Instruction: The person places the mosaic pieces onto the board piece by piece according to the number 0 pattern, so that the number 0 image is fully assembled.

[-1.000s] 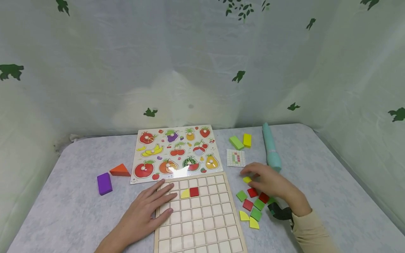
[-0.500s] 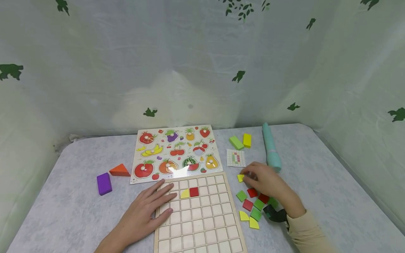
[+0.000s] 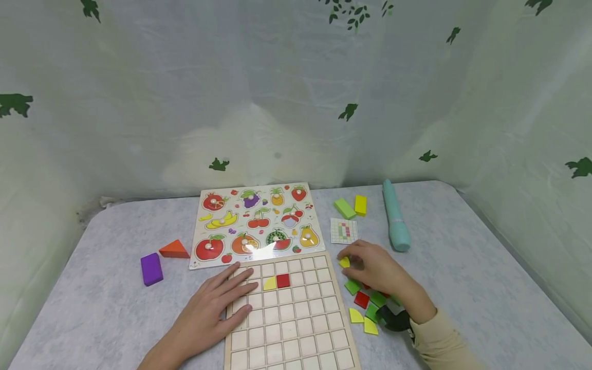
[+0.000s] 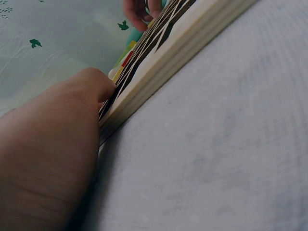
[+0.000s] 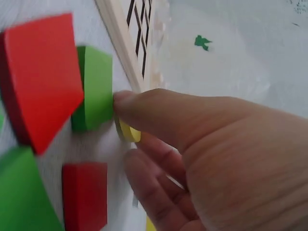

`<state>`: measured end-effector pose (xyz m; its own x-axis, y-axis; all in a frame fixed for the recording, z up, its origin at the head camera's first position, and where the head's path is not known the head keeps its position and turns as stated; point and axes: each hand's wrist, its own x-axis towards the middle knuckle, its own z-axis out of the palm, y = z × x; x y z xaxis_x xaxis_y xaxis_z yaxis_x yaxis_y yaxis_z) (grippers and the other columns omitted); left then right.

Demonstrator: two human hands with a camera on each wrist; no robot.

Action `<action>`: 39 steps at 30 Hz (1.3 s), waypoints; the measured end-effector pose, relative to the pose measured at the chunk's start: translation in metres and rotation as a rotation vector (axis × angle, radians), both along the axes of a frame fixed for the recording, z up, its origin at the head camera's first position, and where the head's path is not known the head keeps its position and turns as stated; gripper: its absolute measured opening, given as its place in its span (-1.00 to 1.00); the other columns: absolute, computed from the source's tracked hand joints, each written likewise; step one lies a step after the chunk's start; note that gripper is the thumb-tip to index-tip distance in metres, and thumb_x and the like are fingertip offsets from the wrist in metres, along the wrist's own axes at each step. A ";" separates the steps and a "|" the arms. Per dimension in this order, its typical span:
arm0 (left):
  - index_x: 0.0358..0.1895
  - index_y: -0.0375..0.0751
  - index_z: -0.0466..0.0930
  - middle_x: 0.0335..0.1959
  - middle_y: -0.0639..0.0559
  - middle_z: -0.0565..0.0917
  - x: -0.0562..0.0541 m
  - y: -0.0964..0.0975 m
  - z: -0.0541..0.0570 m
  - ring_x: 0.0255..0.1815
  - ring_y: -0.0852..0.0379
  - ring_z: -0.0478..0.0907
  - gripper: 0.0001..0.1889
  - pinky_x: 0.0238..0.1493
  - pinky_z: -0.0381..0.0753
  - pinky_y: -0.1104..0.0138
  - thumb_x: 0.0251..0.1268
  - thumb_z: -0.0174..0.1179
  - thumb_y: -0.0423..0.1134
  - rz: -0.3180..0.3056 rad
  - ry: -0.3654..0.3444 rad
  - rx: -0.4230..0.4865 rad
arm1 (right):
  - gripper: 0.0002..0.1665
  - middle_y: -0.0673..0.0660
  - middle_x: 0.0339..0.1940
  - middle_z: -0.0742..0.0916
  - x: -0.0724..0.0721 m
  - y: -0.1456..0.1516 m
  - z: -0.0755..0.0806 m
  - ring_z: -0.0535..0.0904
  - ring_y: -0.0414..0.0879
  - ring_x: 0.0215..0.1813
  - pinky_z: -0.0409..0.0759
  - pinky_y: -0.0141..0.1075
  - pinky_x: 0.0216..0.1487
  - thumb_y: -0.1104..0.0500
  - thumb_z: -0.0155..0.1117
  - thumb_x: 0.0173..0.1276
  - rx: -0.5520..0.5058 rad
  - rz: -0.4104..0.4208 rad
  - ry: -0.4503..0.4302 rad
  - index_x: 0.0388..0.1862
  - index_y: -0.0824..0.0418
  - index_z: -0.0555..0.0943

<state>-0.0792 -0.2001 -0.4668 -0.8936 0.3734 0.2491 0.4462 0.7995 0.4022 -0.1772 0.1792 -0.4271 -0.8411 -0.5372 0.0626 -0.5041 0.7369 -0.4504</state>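
Right hand [image 3: 375, 264] pinching a small yellow piece [image 3: 344, 262] just beside the grid board [image 3: 289, 329]; left hand [image 3: 213, 311] spread flat on the board's left side.

The yellow piece is plain and bright, thick enough to show a side face, with a curved edge visible in the right wrist view; thumb and fingers cover the rest, and whether it touches the table [image 3: 111, 308] I cannot tell. The board is pale wood, divided into square cells; in its second row from the far edge sit a yellow quarter-round [image 3: 270, 283] and, in the next cell to the right, a red square [image 3: 283, 280]. Beyond it, the fruit puzzle [image 3: 242, 226] holds knobbed fruit pieces in its printed face. Loose red, green and yellow tiles [image 3: 362, 299] lie near the right hand.
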 end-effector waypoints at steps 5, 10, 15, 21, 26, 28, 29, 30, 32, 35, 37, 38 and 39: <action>0.33 0.30 0.62 0.50 0.30 0.45 0.000 0.000 -0.001 0.62 0.00 0.23 -0.54 0.37 0.44 -0.18 0.39 0.30 0.13 -0.004 0.010 0.000 | -0.69 -0.08 -0.06 0.74 0.005 -0.012 0.004 0.62 -0.20 -0.11 0.68 -0.29 -0.02 0.19 0.54 0.30 -0.056 0.039 -0.010 0.02 0.08 0.73; 0.34 0.30 0.61 0.50 0.31 0.45 0.000 0.000 0.000 0.62 0.01 0.23 -0.54 0.37 0.44 -0.18 0.39 0.30 0.13 -0.002 0.010 -0.004 | -0.70 -0.10 -0.06 0.75 0.009 -0.029 0.005 0.63 -0.20 -0.11 0.67 -0.30 -0.02 0.21 0.53 0.31 -0.112 0.118 -0.017 0.02 0.09 0.72; 0.33 0.30 0.62 0.50 0.32 0.44 0.000 0.000 0.000 0.62 0.01 0.23 -0.54 0.37 0.44 -0.18 0.39 0.29 0.14 0.004 -0.005 -0.006 | -0.72 -0.10 -0.09 0.74 0.012 -0.047 0.004 0.58 -0.19 -0.15 0.63 -0.34 -0.08 0.21 0.51 0.33 -0.140 0.191 -0.056 0.01 0.08 0.72; 0.33 0.29 0.62 0.50 0.31 0.45 0.000 0.001 0.001 0.62 0.00 0.22 -0.53 0.37 0.44 -0.18 0.39 0.29 0.15 0.010 -0.015 -0.014 | -0.71 -0.15 -0.04 0.74 0.017 -0.067 0.004 0.53 -0.17 -0.10 0.56 -0.35 -0.05 0.18 0.48 0.37 -0.113 0.226 -0.083 0.05 0.04 0.72; 0.33 0.30 0.62 0.50 0.32 0.44 0.000 0.001 0.001 0.62 0.00 0.22 -0.53 0.38 0.44 -0.18 0.40 0.27 0.17 0.009 -0.015 -0.017 | -0.72 -0.20 0.01 0.76 0.019 -0.075 0.001 0.55 -0.23 -0.01 0.59 -0.37 0.02 0.15 0.44 0.42 -0.092 0.236 -0.094 0.09 0.00 0.74; 0.33 0.30 0.62 0.50 0.31 0.45 0.000 0.001 0.002 0.62 0.00 0.22 -0.53 0.37 0.44 -0.18 0.40 0.28 0.17 0.008 -0.014 -0.016 | -0.73 -0.19 0.05 0.76 0.019 -0.076 0.000 0.55 -0.24 0.04 0.60 -0.36 0.06 0.14 0.43 0.43 -0.083 0.236 -0.085 0.09 -0.01 0.75; 0.33 0.29 0.62 0.50 0.31 0.45 0.000 0.001 0.002 0.62 0.00 0.22 -0.53 0.37 0.44 -0.18 0.39 0.28 0.17 0.008 -0.014 -0.016 | -0.73 -0.17 0.07 0.76 0.020 -0.076 0.000 0.56 -0.24 0.06 0.61 -0.35 0.07 0.14 0.43 0.42 -0.082 0.232 -0.076 0.08 0.00 0.75; 0.33 0.29 0.62 0.50 0.31 0.45 0.000 0.001 0.002 0.62 0.00 0.22 -0.53 0.37 0.44 -0.18 0.39 0.28 0.16 0.007 -0.012 -0.015 | -0.73 -0.16 0.07 0.76 0.020 -0.076 0.000 0.56 -0.24 0.07 0.61 -0.35 0.07 0.13 0.44 0.41 -0.076 0.225 -0.067 0.08 0.00 0.76; 0.33 0.29 0.62 0.50 0.31 0.45 0.000 0.001 0.002 0.62 0.00 0.22 -0.53 0.37 0.44 -0.18 0.39 0.29 0.16 0.009 -0.011 -0.015 | -0.73 -0.15 0.03 0.76 0.021 -0.076 -0.001 0.55 -0.24 0.03 0.61 -0.36 0.02 0.11 0.47 0.39 -0.068 0.209 -0.051 0.06 0.00 0.77; 0.33 0.29 0.62 0.50 0.31 0.45 0.000 0.002 0.002 0.62 0.00 0.22 -0.54 0.38 0.43 -0.19 0.39 0.28 0.16 0.008 -0.013 -0.016 | -0.74 -0.17 -0.02 0.76 0.022 -0.076 -0.001 0.54 -0.25 0.00 0.60 -0.39 -0.01 0.09 0.49 0.37 -0.065 0.197 -0.044 0.02 -0.01 0.78; 0.33 0.29 0.62 0.50 0.32 0.45 0.000 0.002 0.002 0.62 0.00 0.22 -0.54 0.38 0.43 -0.19 0.40 0.28 0.16 0.009 -0.017 -0.016 | -0.76 -0.17 -0.03 0.76 0.022 -0.076 -0.002 0.54 -0.26 0.00 0.59 -0.39 -0.01 0.09 0.48 0.38 -0.065 0.201 -0.046 0.02 -0.01 0.78; 0.33 0.29 0.62 0.50 0.31 0.45 0.000 0.001 0.001 0.62 0.00 0.22 -0.54 0.38 0.43 -0.19 0.40 0.28 0.16 0.008 -0.018 -0.014 | -0.76 -0.18 -0.03 0.76 0.022 -0.076 -0.001 0.54 -0.25 0.01 0.59 -0.38 0.00 0.09 0.47 0.39 -0.066 0.204 -0.048 0.02 -0.01 0.78; 0.33 0.29 0.62 0.50 0.31 0.44 0.000 0.001 0.001 0.62 0.00 0.22 -0.54 0.38 0.43 -0.19 0.40 0.27 0.16 0.008 -0.019 -0.013 | -0.76 -0.17 -0.02 0.76 0.022 -0.076 -0.001 0.54 -0.25 0.03 0.60 -0.38 0.02 0.10 0.46 0.40 -0.064 0.208 -0.046 0.03 -0.01 0.78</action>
